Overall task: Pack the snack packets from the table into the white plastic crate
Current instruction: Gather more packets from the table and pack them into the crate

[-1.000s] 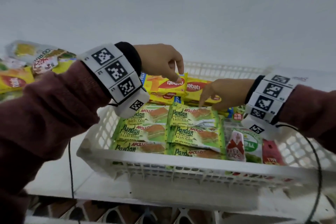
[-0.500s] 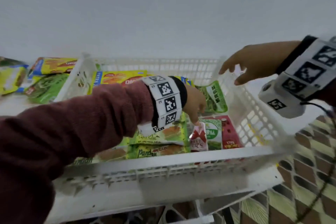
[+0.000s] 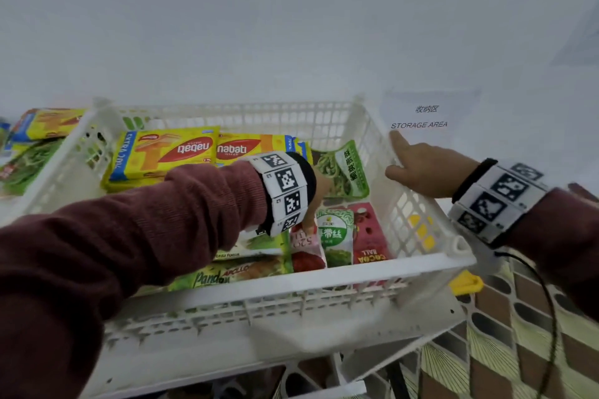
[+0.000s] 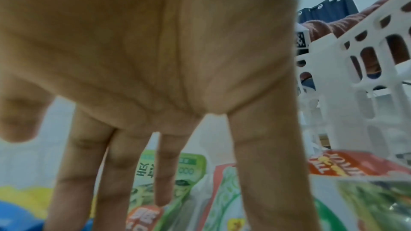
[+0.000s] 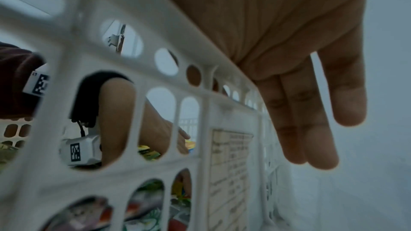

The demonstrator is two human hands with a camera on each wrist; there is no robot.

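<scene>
Head view: white plastic crate (image 3: 291, 272) at centre, holding yellow wafer packets (image 3: 165, 152) at 11 o'clock, green pandan cakes (image 3: 227, 272) at 6. Left hand (image 3: 319, 196) reaches inside, fingertips on a pink packet (image 3: 306, 243). Right hand (image 3: 421, 168) rests on the 3 o'clock rim.

Left wrist view: fingers (image 4: 266, 164) straight and spread (gripping nothing).

Right wrist view: fingers (image 5: 311, 129) extended, relaxed, outside the crate wall (image 5: 133, 76).

We see soft, even, flat light with no hard shadows or glare. The head view bends straight lines toward its edges and looks slightly soft. Both wrist views are dimmer, the palm at the top of each frame blurred, the lower corners smeared.
</scene>
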